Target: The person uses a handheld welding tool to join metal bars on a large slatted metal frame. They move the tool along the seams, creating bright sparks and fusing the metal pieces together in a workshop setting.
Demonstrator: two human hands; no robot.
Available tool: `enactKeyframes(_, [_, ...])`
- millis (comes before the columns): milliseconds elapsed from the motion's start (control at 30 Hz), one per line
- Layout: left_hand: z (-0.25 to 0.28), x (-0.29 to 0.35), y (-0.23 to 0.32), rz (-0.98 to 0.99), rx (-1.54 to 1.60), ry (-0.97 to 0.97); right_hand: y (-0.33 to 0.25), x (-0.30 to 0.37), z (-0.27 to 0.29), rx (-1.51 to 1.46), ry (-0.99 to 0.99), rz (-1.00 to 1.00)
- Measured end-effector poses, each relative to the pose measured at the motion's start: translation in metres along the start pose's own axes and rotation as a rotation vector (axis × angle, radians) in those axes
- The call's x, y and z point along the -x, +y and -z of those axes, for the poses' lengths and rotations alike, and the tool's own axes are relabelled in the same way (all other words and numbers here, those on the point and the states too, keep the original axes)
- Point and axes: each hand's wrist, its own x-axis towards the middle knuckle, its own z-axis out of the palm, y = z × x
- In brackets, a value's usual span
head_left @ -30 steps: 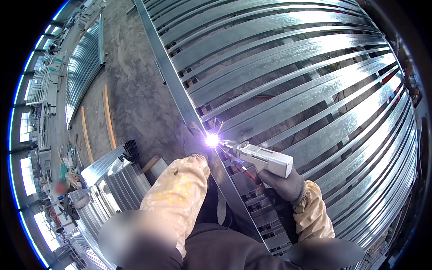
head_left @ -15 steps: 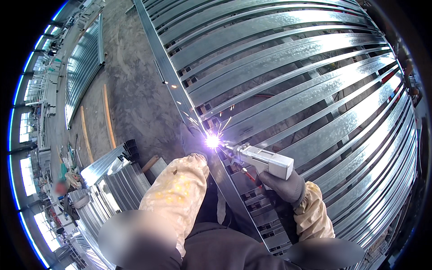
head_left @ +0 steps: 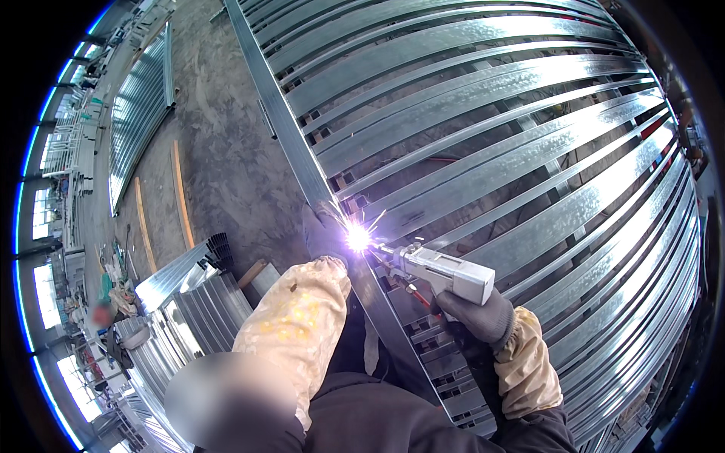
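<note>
In my right hand [head_left: 479, 313], which wears a grey glove, is a silver, box-shaped welding gun [head_left: 445, 273]. Its nozzle points left at a bright violet-white arc [head_left: 358, 238] that throws sparks. The arc sits on the long side rail [head_left: 298, 155] of a galvanized metal frame, by the end of a slat [head_left: 423, 198]. My left hand [head_left: 323, 232], in a dark glove, is at the outer edge of that rail beside the arc. Glare and shadow hide its fingers. Tan protective sleeves cover both forearms.
Shiny parallel slats with gaps fill the right side. A dark cable [head_left: 472, 362] hangs below the gun. Left on the floor lie a corrugated metal panel [head_left: 143, 113], wooden strips [head_left: 181, 192] and stacked metal profiles [head_left: 204, 317]. Windows line the far left wall.
The spray of sparks has become smaller and shorter. The welding gun has shifted very slightly; both hands hold nearly the same places.
</note>
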Motion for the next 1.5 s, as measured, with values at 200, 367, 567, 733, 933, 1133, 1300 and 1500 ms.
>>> enactKeyframes(200, [-0.004, 0.014, 0.026, -0.046, -0.069, 0.047, 0.001, 0.002, 0.002, 0.047, -0.007, -0.028])
enactKeyframes(367, [-0.011, 0.044, 0.076, 0.198, 0.184, 0.027, 0.003, 0.003, 0.002, 0.021, -0.041, 0.031])
enactKeyframes(567, [-0.005, 0.034, 0.061, 0.123, 0.094, 0.011, 0.003, 0.006, 0.002, 0.033, -0.028, -0.002])
enactKeyframes(733, [-0.003, 0.028, 0.048, 0.039, -0.032, 0.047, 0.004, 0.008, 0.002, 0.049, -0.023, -0.023])
enactKeyframes(933, [-0.002, 0.021, 0.034, -0.093, -0.237, 0.126, 0.014, 0.008, 0.005, 0.03, -0.02, -0.029])
enactKeyframes(1133, [-0.001, 0.021, 0.031, -0.199, -0.361, 0.204, 0.017, 0.01, 0.006, 0.043, -0.035, 0.009])
enactKeyframes(1300, [-0.001, 0.02, 0.037, -0.041, -0.28, 0.119, 0.015, 0.014, 0.007, 0.029, -0.035, -0.045])
enactKeyframes(1500, [-0.001, 0.031, 0.051, -0.201, -0.378, 0.187, 0.02, 0.016, 0.008, -0.015, -0.064, -0.005])
